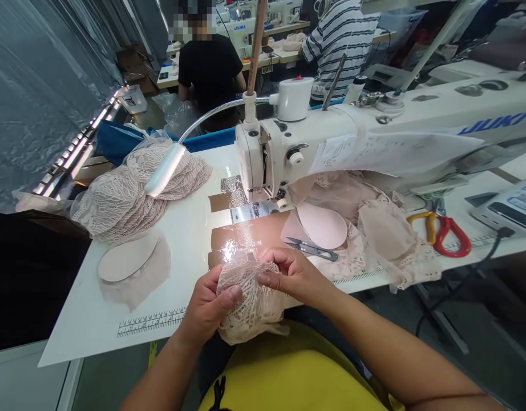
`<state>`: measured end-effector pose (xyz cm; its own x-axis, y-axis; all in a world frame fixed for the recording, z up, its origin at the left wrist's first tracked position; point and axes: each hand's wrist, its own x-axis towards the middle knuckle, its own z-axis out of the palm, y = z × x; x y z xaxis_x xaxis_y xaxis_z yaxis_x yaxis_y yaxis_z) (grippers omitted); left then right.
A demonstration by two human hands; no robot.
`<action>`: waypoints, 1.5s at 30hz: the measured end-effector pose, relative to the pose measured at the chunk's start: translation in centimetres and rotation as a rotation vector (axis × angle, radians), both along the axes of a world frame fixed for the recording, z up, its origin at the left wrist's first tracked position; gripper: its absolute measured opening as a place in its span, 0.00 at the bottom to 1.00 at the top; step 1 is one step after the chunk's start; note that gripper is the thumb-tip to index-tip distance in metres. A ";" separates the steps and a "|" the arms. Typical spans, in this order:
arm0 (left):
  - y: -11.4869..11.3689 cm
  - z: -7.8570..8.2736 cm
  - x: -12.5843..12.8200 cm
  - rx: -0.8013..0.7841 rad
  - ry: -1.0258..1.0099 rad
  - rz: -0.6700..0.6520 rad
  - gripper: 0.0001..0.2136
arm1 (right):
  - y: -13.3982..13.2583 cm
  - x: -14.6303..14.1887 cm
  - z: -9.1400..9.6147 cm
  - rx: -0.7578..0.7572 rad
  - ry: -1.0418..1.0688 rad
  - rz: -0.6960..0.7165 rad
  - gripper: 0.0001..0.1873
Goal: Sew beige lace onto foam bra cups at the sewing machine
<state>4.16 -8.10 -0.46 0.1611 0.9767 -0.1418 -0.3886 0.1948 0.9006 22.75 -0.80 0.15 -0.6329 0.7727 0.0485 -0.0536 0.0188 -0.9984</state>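
A piece of pale beige lace (251, 301) is bunched up at the table's near edge, in front of the white sewing machine (288, 142). My left hand (207, 311) grips its left side, thumb pressed on the lace. My right hand (295, 274) pinches its upper right part with curled fingers. A small thread snip (312, 249) lies just beyond my right hand, beside an oval foam pad (322, 225).
A heap of lace pieces (130, 191) sits at the left under the gooseneck lamp (164, 170), with an oval pad (128, 264) before it. More lace (391, 240) and red-and-yellow scissors (445, 234) lie to the right. Two people work at benches behind.
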 end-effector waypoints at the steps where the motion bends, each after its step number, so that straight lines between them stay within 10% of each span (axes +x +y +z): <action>1: 0.1 0.1 0.0 -0.008 -0.016 0.010 0.18 | 0.2 -0.1 0.0 -0.024 0.044 0.013 0.12; 6: 0.6 0.6 -0.5 -0.070 -0.036 -0.045 0.21 | 0.4 -0.4 0.0 -0.230 0.105 0.149 0.15; 11: 0.6 0.0 -2.4 -0.139 0.029 -0.257 0.15 | 0.2 0.0 -0.1 -0.256 0.188 -0.085 0.17; 15: 0.0 -1.1 -3.0 -0.210 -0.100 -0.032 0.03 | -0.4 0.2 -0.2 -0.300 0.325 -0.163 0.13; 21: -1.0 -1.1 0.4 -0.240 -0.484 -0.012 0.25 | -1.2 -1.4 -0.1 -0.227 0.327 -0.259 0.11; 31: -2.4 -1.4 0.3 -0.186 -0.132 0.029 0.09 | -0.1 -0.7 0.4 -0.384 0.414 -0.417 0.15; 36: -2.6 0.6 -3.7 0.192 0.303 0.147 0.04 | 0.0 -0.3 1.5 -0.146 0.258 -0.127 0.11; 40: -1.3 2.7 -4.4 0.316 0.541 0.033 0.29 | -1.1 -1.4 2.4 0.179 0.071 0.232 0.08; 45: -0.1 2.5 -3.5 0.143 0.509 -0.218 0.13 | -1.5 -2.2 2.4 0.321 -0.044 0.135 0.05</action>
<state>0.63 -8.20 2.08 0.3070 0.9438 -0.1225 0.1361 0.0839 0.9871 20.55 -2.31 2.51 -0.7353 0.6318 0.2455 -0.0339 0.3274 -0.9443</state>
